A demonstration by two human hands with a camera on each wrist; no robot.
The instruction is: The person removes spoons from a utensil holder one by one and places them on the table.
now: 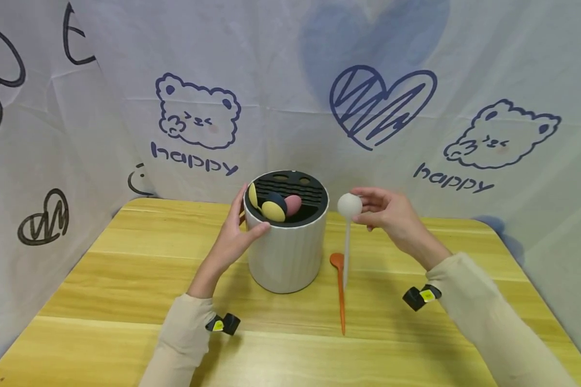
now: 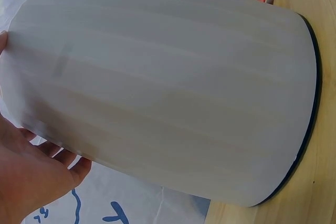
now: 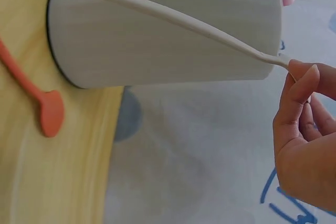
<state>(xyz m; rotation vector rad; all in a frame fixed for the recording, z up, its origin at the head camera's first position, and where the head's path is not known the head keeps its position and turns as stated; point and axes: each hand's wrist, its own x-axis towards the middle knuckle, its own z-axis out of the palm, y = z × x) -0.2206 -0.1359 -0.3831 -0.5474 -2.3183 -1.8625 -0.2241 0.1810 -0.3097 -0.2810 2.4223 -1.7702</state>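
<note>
A white ribbed utensil holder (image 1: 287, 258) with a black slotted top stands on the table. My left hand (image 1: 232, 236) grips its upper left side, thumb at the front rim and fingers round the far side. Yellow (image 1: 273, 210), pink (image 1: 292, 205) and dark blue spoon heads stick out of the top. To the right of the holder, my right hand (image 1: 384, 215) pinches a white spoon (image 1: 349, 206) by its round head, handle hanging down. The thin handle crosses in front of the holder in the right wrist view. An orange spoon (image 1: 341, 290) lies below it on the table.
The wooden table (image 1: 126, 301) ends at a hanging white cloth (image 1: 281, 134) printed with bears and hearts, close behind the holder. More of this cloth hangs along the left and right sides.
</note>
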